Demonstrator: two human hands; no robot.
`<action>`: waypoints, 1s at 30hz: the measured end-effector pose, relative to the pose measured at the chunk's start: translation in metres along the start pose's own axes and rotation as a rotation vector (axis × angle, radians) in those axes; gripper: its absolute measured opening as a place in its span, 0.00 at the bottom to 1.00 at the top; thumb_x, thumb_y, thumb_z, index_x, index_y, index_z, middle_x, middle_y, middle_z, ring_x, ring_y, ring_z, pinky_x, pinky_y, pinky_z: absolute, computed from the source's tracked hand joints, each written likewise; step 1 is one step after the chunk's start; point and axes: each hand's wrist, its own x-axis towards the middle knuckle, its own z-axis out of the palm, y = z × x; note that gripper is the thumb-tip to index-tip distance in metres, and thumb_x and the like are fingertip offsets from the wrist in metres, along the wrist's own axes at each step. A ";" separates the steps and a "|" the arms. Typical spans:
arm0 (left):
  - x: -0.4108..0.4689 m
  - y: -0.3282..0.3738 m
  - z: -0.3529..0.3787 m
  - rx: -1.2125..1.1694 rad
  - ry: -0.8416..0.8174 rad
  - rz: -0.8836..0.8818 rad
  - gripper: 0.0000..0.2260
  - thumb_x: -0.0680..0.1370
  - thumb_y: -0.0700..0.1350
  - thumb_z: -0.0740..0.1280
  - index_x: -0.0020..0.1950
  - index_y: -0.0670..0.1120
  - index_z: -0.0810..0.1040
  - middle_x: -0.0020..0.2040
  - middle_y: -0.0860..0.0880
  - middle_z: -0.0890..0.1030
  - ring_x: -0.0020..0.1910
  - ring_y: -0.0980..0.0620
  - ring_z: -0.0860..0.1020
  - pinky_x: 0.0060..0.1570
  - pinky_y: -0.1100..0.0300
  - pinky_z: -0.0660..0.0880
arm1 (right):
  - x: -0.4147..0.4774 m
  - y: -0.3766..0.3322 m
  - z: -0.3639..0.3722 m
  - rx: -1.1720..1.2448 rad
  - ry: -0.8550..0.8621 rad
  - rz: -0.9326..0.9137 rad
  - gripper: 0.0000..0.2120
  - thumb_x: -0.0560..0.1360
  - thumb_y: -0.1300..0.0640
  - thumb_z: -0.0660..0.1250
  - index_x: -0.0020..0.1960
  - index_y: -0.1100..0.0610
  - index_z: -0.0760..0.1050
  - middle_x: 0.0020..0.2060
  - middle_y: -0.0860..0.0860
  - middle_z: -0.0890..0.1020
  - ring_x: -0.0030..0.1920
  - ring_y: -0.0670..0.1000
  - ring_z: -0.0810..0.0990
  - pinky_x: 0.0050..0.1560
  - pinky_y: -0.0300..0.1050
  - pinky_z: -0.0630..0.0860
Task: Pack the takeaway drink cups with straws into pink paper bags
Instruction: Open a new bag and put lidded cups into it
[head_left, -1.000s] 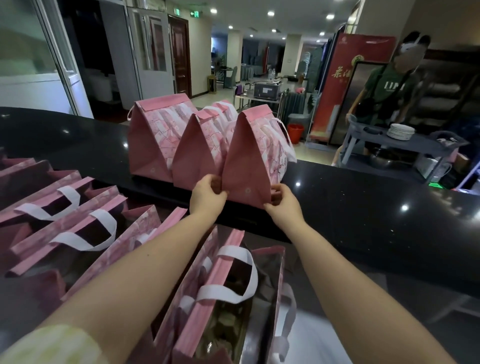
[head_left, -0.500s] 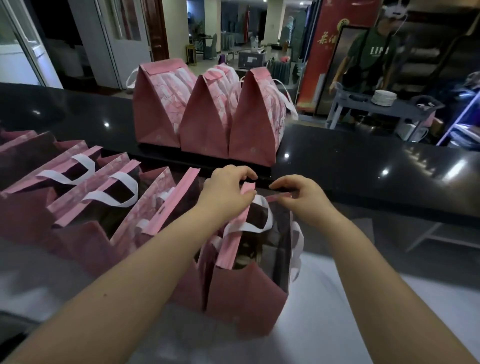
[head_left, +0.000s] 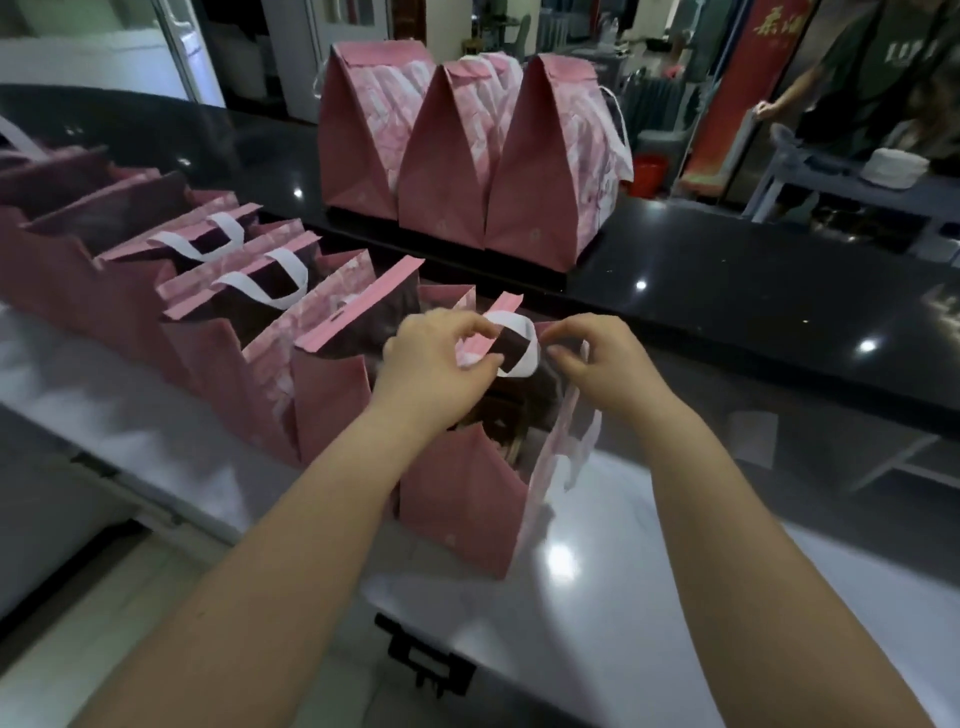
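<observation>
An open pink paper bag stands on the white lower counter right in front of me. My left hand pinches the bag's left top edge beside its white handle. My right hand pinches the right top edge. The bag's inside is dark and I cannot make out its contents. Three folded-shut pink bags stand in a row on the black upper counter. Several open pink bags with white handles line up to the left.
A person in a dark green shirt stands at the back right by a grey cart with a stack of white plates. A red banner and an orange bucket stand behind the counter.
Both hands left the rightmost folded bag on the black counter, came down to the open bag in front of me and took hold of its top edges. My view tilted downward.
</observation>
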 end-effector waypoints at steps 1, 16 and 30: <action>-0.008 0.002 0.001 -0.027 0.063 -0.004 0.11 0.72 0.49 0.73 0.53 0.53 0.83 0.53 0.52 0.81 0.53 0.51 0.78 0.55 0.47 0.76 | -0.001 0.007 -0.003 0.050 0.023 0.002 0.11 0.78 0.59 0.66 0.56 0.48 0.81 0.53 0.40 0.79 0.51 0.36 0.74 0.48 0.29 0.67; -0.158 0.024 0.082 -0.085 0.416 -0.246 0.23 0.66 0.61 0.76 0.55 0.52 0.79 0.51 0.58 0.78 0.51 0.61 0.77 0.52 0.68 0.74 | -0.018 0.089 0.018 0.846 -0.052 0.325 0.21 0.75 0.64 0.67 0.66 0.50 0.72 0.58 0.47 0.79 0.57 0.46 0.80 0.46 0.37 0.79; -0.182 0.011 0.082 -0.630 0.682 -0.535 0.10 0.72 0.38 0.75 0.48 0.51 0.81 0.44 0.55 0.86 0.46 0.55 0.84 0.47 0.62 0.79 | -0.121 0.086 0.008 1.073 0.227 0.347 0.07 0.73 0.62 0.73 0.51 0.58 0.81 0.46 0.52 0.84 0.48 0.52 0.83 0.49 0.48 0.81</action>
